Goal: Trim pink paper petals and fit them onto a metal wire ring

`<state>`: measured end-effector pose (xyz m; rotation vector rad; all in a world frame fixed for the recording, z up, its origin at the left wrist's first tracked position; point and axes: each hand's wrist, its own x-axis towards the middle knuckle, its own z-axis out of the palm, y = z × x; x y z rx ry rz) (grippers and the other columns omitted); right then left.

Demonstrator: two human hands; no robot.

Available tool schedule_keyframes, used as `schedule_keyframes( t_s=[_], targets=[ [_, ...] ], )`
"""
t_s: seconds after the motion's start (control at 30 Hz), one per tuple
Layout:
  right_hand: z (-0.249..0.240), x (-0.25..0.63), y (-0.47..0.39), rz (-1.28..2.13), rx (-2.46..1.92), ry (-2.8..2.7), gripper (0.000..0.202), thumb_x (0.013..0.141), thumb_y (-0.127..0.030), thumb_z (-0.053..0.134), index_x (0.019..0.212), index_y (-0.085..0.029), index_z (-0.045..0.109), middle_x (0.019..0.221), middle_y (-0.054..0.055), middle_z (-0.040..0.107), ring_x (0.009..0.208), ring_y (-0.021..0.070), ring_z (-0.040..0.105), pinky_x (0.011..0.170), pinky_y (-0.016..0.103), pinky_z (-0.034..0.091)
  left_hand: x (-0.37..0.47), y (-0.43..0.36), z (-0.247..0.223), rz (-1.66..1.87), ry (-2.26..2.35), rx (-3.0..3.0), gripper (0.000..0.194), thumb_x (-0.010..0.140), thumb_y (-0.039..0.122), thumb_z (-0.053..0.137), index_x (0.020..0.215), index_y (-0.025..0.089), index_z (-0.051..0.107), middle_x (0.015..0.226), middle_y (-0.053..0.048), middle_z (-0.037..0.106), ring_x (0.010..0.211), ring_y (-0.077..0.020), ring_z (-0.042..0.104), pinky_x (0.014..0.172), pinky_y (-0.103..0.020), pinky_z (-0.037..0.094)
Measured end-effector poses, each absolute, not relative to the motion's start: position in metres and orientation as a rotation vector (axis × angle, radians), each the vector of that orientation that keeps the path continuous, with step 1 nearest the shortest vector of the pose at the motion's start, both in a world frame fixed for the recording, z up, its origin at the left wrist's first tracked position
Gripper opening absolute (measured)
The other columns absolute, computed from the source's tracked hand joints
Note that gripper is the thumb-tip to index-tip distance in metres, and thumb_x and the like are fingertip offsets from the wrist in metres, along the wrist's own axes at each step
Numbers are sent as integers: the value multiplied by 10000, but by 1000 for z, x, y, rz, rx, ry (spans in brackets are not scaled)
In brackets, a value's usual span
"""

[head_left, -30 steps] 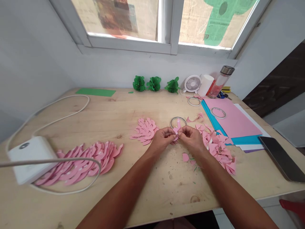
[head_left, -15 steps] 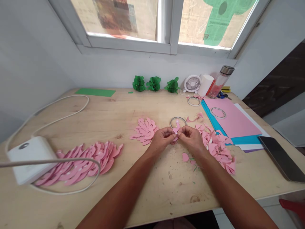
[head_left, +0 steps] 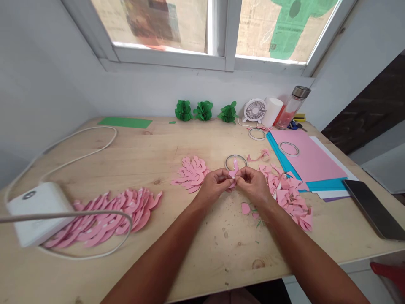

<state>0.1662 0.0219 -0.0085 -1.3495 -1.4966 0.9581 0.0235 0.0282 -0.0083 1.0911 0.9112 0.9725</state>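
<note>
Between my hands is a small pink paper piece [head_left: 234, 169], its narrow end pointing away from me. My left hand [head_left: 215, 184] pinches it from the left, and my right hand [head_left: 252, 184] pinches it from the right, fingertips nearly touching. Just beyond the fingers lies a tape roll [head_left: 236, 157]. A small pile of pink cut shapes [head_left: 191, 173] is left of my left hand, and a longer pile [head_left: 126, 211] lies farther left. Pink scraps [head_left: 289, 196] are heaped beside my right hand.
A white power bank [head_left: 39, 213] with a looping cable sits at the left. Green paper figures [head_left: 203, 111], a fan [head_left: 255, 110] and a bottle [head_left: 293, 107] stand along the wall. Coloured sheets [head_left: 311, 162] and a phone [head_left: 375, 209] lie at the right.
The view has shifted very slightly. Both hands remain nearly in place, with the pink piece between the fingertips turned a little.
</note>
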Motion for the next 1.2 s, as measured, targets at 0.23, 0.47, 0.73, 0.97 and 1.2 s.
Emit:
schedule_keyframes(
  t_s=[0.23, 0.47, 0.73, 0.97, 1.2],
  targets=[
    [-2, 165, 20, 883, -1399, -1537, 76, 671, -231, 532, 649, -165, 563, 563, -25, 546, 509, 91, 465, 460, 199, 334, 24, 28, -8, 970, 896, 1083, 231, 607, 315, 703, 681, 152, 555, 572, 17, 575, 547, -104, 556, 562, -235, 458],
    [-3, 166, 20, 855, -1421, -1548, 70, 668, -227, 535, 654, -167, 569, 573, -24, 559, 506, 91, 474, 473, 202, 348, 24, 28, -9, 965, 877, 1100, 215, 623, 301, 693, 692, 150, 556, 572, 18, 579, 539, -97, 551, 568, -233, 456],
    [-3, 165, 20, 878, -1405, -1522, 67, 668, -225, 529, 644, -169, 557, 570, -23, 559, 507, 94, 483, 469, 200, 359, 24, 29, -12, 965, 865, 1126, 199, 644, 300, 674, 711, 152, 558, 584, 13, 586, 548, -104, 563, 564, -233, 456],
    [-3, 165, 19, 898, -1395, -1520, 57, 675, -211, 532, 646, -169, 557, 572, -23, 557, 508, 94, 489, 468, 200, 356, 24, 29, -12, 965, 855, 1118, 179, 646, 280, 668, 709, 155, 556, 584, 13, 590, 545, -105, 566, 568, -237, 460],
    [-3, 166, 20, 922, -1388, -1482, 83, 678, -238, 543, 650, -166, 572, 572, -19, 570, 510, 102, 503, 470, 206, 368, 24, 29, -12, 966, 855, 1116, 179, 660, 276, 669, 711, 151, 553, 592, 16, 586, 553, -100, 566, 578, -232, 457]
  ],
)
